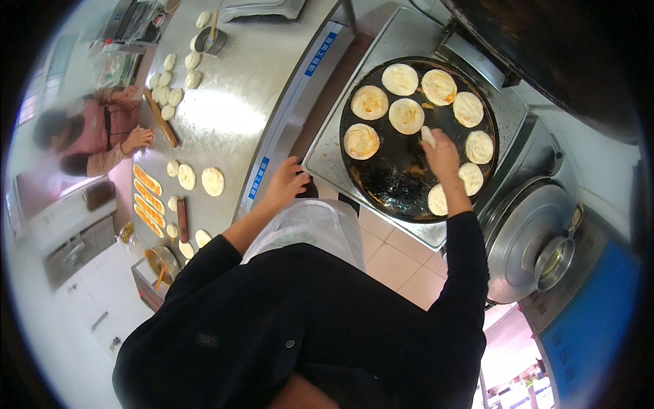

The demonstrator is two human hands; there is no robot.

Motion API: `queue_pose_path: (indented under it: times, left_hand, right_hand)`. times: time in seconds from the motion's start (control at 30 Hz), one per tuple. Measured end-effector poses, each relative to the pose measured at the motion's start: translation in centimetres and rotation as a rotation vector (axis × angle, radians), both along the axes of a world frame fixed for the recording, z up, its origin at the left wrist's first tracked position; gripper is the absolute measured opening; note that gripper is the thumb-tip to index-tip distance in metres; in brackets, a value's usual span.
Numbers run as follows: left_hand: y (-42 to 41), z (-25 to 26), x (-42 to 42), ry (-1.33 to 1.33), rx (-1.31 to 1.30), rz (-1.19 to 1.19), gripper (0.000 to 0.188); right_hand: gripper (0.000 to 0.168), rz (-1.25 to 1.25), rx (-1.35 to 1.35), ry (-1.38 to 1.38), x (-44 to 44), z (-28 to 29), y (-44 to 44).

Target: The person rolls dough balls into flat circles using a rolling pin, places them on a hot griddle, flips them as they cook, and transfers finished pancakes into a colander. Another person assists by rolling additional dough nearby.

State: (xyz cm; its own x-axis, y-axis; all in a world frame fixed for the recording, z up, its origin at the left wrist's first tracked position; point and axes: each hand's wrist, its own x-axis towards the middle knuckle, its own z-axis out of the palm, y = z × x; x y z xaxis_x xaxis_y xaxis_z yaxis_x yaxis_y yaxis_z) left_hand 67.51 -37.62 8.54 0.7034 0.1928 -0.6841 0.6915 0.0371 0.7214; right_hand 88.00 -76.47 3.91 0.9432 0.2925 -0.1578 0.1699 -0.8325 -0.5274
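Note:
A large round black griddle (409, 168) on a steel stove holds several flat dough rounds, such as the browned one (406, 116) near its middle. Above the griddle's centre-right, my right hand (443, 153) grips a pale piece of dough (428, 137) seen edge-on; how far it touches the pan cannot be told. Off the griddle's left side, my left hand (288, 181) is in the air near the stove's corner, fingers apart and holding nothing.
On the left, a steel worktable (230, 82) bears dough balls, flattened rounds, filled dough strips (148, 193) and a rolling pin (161, 118). A co-worker (102, 133) stands beyond it. A large metal lid (531, 240) lies at right; a dark round cover (552, 56) hangs at upper right.

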Motion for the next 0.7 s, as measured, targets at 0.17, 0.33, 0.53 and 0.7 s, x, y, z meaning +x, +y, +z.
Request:
queue_pose_path:
  times: [0.17,0.33,0.53,0.7]
  left_hand:
    - [8.3,-1.1,-10.1,0.113,0.207,0.207,0.063]
    - [12.4,0.7,-22.7,0.263,0.302,0.475,0.063]
    - [12.9,3.3,-29.1,0.354,0.699,0.308,0.061]
    - [14.7,2.6,-28.6,0.350,0.587,0.312,0.058]
  right_hand:
    - [0.024,0.059,-0.320,-0.024,3.7,-3.7,-3.5]
    - [0.027,0.123,-0.486,-0.210,6.9,-9.8,-2.5]
    - [0.030,0.209,-0.286,-0.216,5.5,-16.6,-6.4]
    - [0.025,0.009,-0.265,-0.050,6.0,-12.1,-8.3]
